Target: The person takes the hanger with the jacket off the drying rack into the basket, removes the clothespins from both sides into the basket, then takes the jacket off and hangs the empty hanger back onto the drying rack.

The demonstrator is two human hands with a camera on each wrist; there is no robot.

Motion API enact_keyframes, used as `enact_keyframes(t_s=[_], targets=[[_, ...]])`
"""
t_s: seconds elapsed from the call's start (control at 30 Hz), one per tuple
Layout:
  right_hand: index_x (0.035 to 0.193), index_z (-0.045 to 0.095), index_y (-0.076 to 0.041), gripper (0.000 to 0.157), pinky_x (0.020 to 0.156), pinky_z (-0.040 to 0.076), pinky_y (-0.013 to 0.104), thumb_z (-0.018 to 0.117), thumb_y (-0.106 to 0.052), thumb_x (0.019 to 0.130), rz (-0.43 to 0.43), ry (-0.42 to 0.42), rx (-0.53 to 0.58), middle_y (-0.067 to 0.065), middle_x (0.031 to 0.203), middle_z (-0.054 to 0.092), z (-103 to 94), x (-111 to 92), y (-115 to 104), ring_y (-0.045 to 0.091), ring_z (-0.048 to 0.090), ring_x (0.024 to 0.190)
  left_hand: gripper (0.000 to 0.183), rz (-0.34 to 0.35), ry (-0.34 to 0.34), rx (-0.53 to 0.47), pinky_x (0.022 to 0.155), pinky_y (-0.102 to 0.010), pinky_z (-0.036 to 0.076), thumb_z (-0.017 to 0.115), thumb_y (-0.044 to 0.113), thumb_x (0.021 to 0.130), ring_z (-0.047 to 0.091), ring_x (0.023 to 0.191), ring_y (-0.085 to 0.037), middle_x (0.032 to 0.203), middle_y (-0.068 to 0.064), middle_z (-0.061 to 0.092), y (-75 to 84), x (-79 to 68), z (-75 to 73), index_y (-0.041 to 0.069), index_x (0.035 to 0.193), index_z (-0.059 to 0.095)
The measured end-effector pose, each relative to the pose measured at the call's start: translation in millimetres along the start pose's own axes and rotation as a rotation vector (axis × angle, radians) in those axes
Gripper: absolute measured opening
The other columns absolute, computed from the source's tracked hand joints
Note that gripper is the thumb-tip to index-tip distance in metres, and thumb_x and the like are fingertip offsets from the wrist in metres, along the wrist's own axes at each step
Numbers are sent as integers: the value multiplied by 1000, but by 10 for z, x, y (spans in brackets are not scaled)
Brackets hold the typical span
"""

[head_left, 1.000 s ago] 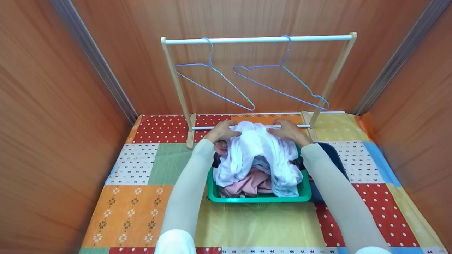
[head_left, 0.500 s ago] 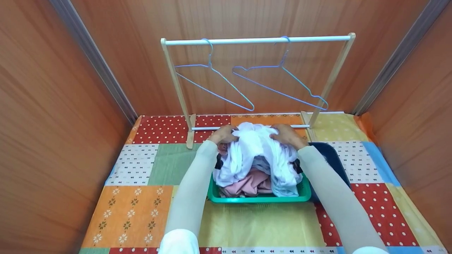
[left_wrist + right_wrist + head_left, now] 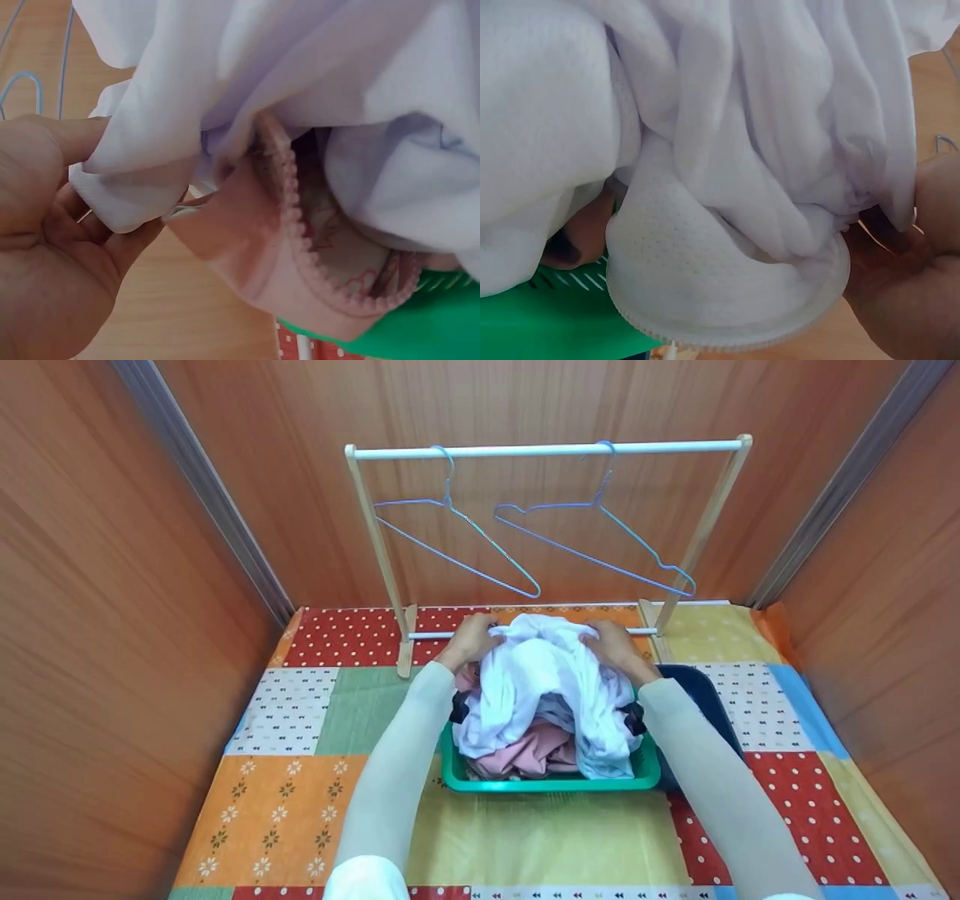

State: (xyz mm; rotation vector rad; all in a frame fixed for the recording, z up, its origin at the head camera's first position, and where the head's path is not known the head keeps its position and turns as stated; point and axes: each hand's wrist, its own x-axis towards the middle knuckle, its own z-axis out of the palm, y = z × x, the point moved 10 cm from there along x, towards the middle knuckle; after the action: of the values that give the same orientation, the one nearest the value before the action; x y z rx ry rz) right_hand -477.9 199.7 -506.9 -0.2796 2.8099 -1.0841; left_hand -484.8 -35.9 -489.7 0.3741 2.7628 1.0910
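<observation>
A bunched white garment (image 3: 544, 660) lies heaped over the green basket (image 3: 551, 785), its far edge raised. At its left my left hand (image 3: 471, 643) grips the cloth; in the left wrist view the white fold (image 3: 142, 180) runs between thumb and fingers. On the other side my right hand (image 3: 616, 649) pinches the garment, its fingertips partly hidden by cloth (image 3: 802, 150). Under the white fabric sits pink clothing (image 3: 525, 750). A pink piece with beaded trim (image 3: 300, 270) hangs close to my left fingers. A white rounded piece with similar edging (image 3: 727, 292) hangs near my right hand.
Behind the basket stands a clothes rack (image 3: 547, 450) bearing a left wire hanger (image 3: 457, 559) and a right one (image 3: 592, 559). A dark blue basket (image 3: 701, 697) is at the right, partly behind my forearm. Wood-grain panels (image 3: 112, 622) enclose the patchwork-patterned cloth (image 3: 270, 817).
Both hands have shifted slightly while keeping hold of the white garment. Its far edge now stands a little higher and looks more spread. The basket stays in place.
</observation>
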Motion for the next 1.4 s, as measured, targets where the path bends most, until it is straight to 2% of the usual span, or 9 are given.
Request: enact_keyframes(t_s=[0.17, 0.5, 0.63, 0.83, 0.9, 0.97, 1.07, 1.13, 1.4], targets=[[138, 52, -3, 40, 108, 40, 55, 48, -23, 104, -29, 47, -3, 18, 136, 58, -102, -112, -105, 37, 53, 125, 30, 39, 33, -24, 105, -43, 46, 63, 23, 97, 60, 114, -22, 124, -7, 66, 115, -119, -74, 10, 124, 63], [128, 60, -5, 30, 100, 46, 52, 51, -21, 103, -196, 127, 2, 16, 125, 65, -211, -503, -421, 32, 60, 112, 25, 125, 66, -61, 102, -40, 49, 61, 24, 98, 63, 114, -20, 121, -4, 68, 275, -505, -91, 14, 121, 63], [118, 64, -6, 24, 84, 51, 43, 53, -20, 102, -284, 193, -10, 14, 109, 71, -256, -715, -577, 28, 65, 94, 23, 219, 102, -62, 100, -40, 51, 61, 20, 98, 64, 114, -20, 122, -6, 69, 411, -687, -95, 12, 119, 64], [110, 67, -10, 17, 58, 44, 25, 58, -19, 99, -426, 259, -70, 4, 77, 66, -223, -1060, -814, 14, 59, 64, 17, 411, 187, -9, 85, -36, 55, 60, 11, 97, 68, 94, -18, 115, -8, 73, 632, -1025, -67, 9, 113, 67], [111, 68, -9, 17, 57, 47, 24, 59, -17, 99, -471, 253, -93, 4, 75, 67, -165, -1161, -871, 12, 60, 63, 19, 470, 210, 12, 79, -34, 56, 59, 8, 97, 68, 83, -18, 107, -8, 75, 674, -1139, -34, 9, 112, 70], [113, 68, -9, 19, 60, 53, 26, 60, -17, 98, -506, 249, -126, 6, 82, 71, -101, -1249, -903, 14, 66, 67, 22, 524, 226, 35, 84, -34, 56, 59, 6, 96, 70, 86, -18, 107, -8, 75, 706, -1254, 6, 10, 113, 72], [118, 68, -9, 23, 78, 59, 34, 60, -16, 98, -536, 221, -154, 8, 105, 75, 10, -1362, -908, 18, 72, 90, 26, 586, 206, 49, 93, -34, 55, 59, 3, 96, 71, 101, -20, 114, -8, 74, 734, -1418, 102, 9, 118, 72], [119, 67, -9, 23, 84, 58, 37, 60, -16, 98, -560, 197, -167, 8, 112, 74, 83, -1431, -903, 19, 71, 100, 29, 608, 174, 67, 102, -35, 49, 60, 3, 96, 64, 120, -19, 124, -6, 70, 735, -1507, 186, 11, 122, 70], [116, 67, -14, 21, 89, 57, 35, 63, -12, 95, -646, 59, -201, 1, 111, 73, 358, -1651, -882, 14, 68, 102, 39, 644, 25, 260, 103, -36, 46, 63, 12, 95, 54, 132, -16, 138, 0, 60, 655, -1773, 559, 18, 134, 62]])
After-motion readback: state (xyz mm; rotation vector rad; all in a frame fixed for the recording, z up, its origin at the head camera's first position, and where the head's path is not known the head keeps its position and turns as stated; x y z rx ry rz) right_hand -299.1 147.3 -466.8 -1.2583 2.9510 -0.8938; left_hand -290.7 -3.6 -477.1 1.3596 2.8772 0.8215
